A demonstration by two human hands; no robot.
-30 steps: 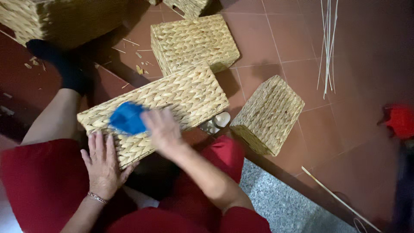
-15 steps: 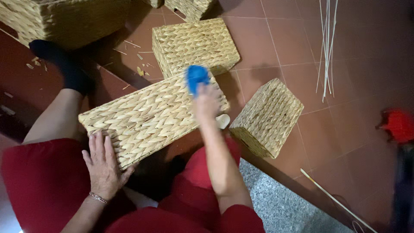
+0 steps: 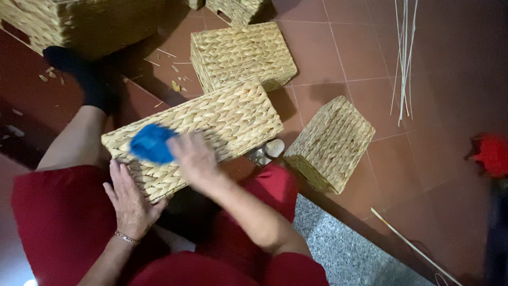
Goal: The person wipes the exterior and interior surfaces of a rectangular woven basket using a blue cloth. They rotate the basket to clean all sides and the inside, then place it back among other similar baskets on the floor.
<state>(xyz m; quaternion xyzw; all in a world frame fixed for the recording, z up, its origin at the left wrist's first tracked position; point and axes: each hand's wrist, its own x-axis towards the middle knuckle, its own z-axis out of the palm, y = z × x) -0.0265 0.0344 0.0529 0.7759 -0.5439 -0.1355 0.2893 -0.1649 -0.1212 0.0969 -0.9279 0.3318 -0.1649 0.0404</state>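
**Blue Cloth Pressed to a Woven Basket Held on the Lap**

A long rectangular woven basket (image 3: 196,135) of pale straw-coloured fibre is laid across the knees of a seated person dressed in red. Its broad plaited face is turned upward, and it sits at a slant, one end low at the left and the other raised toward the right.

A blue cloth (image 3: 151,144) is gripped in the right hand (image 3: 194,159), whose fingers are closed on it; the cloth is pressed against the left part of the basket's upper face. The hand is somewhat blurred, so the exact finger placement cannot be made out. The left hand (image 3: 129,198) is laid flat with fingers spread on the near lower edge of the same basket, nothing being grasped in it. A thin bracelet (image 3: 126,238) is worn at that wrist.

A second woven basket (image 3: 241,53) is set on the red tiled floor (image 3: 338,47) just behind the first, and a smaller one (image 3: 330,143) is seen to the right, tilted on an edge. A large woven piece (image 3: 79,21) is partly visible at the upper left, beside a foot in a dark sock (image 3: 84,74). Thin pale reeds (image 3: 405,58) are laid on the tiles at the upper right, and a red object (image 3: 492,153) is seen blurred at the right edge.
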